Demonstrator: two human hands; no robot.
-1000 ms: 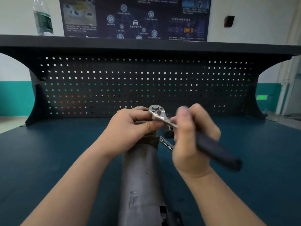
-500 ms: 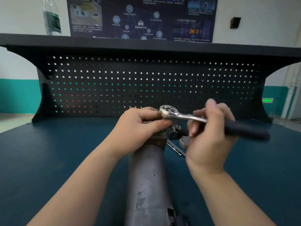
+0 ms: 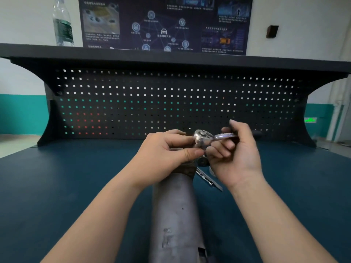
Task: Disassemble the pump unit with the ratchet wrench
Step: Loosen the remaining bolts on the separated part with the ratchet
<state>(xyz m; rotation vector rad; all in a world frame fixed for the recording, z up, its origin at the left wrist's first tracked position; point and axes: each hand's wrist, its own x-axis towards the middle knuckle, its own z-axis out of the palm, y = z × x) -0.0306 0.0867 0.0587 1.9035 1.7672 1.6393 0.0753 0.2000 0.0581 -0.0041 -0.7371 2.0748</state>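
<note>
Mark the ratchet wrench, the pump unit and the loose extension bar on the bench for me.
ratchet wrench (image 3: 202, 138): head view, on its round chrome head.
pump unit (image 3: 174, 211): head view, on the grey cylindrical body.
extension bar (image 3: 206, 179): head view, on its thin metal shaft.

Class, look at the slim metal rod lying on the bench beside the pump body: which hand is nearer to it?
Right. The right hand hangs just above the rod; the left hand sits across the pump body.
</note>
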